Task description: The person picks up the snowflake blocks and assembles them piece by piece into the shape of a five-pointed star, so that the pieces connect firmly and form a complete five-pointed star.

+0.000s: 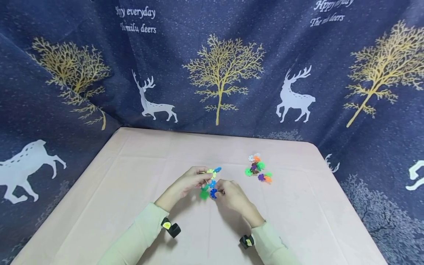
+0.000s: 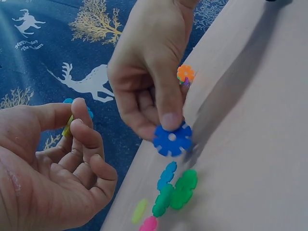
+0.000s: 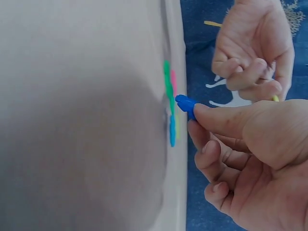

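Observation:
My left hand (image 1: 190,181) pinches a yellow-green notched plastic disc (image 1: 211,172) above the table. A light blue disc (image 1: 217,169) sits against its far edge, apparently joined to it. To the right, my right hand (image 1: 234,197) holds a dark blue notched disc (image 2: 172,144) between thumb and index finger. Below the hands, a light blue disc (image 2: 167,176), a teal disc (image 2: 162,200) and a bright green disc (image 2: 185,189) lie close together on the table. A pink disc (image 2: 149,224) and a yellow one (image 2: 139,211) are beside them. Fingers partly cover the yellow-green disc.
Several loose discs lie farther right on the pale pink tablecloth (image 1: 298,206), among them a white disc (image 1: 251,158), a green disc (image 1: 248,172) and a purple disc (image 1: 261,177). A dark blue curtain (image 1: 232,22) with deer and trees hangs behind the table.

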Available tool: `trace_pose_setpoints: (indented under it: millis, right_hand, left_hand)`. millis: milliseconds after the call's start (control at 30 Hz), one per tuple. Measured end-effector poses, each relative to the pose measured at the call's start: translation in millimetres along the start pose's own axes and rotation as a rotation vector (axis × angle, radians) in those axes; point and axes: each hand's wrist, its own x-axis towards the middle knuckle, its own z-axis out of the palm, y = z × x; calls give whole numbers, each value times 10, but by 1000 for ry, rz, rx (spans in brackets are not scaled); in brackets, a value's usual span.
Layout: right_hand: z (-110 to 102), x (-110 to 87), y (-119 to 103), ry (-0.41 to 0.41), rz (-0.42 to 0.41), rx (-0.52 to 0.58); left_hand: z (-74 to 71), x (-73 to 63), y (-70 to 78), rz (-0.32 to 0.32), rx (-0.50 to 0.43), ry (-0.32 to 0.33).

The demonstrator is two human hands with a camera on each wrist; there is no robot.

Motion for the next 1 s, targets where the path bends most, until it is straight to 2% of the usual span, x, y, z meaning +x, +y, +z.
trace_pose_setpoints:
  millis: [200,567,733,1000]
  right_hand:
    - [-152,-39,-59,73,3,33]
    - [-368,-40,-114,297,-21,66]
    - [-403,-59,-129,339,-53,75]
    - [-404,-73,-141,370,-74,84]
  left_hand:
    - [-21,-21,4,-1,-3,8]
    - [-38,-60,33,3,13,1]
    - [-44,-65,16,15,19,-13]
    - [-28,-76,7,18,30,0]
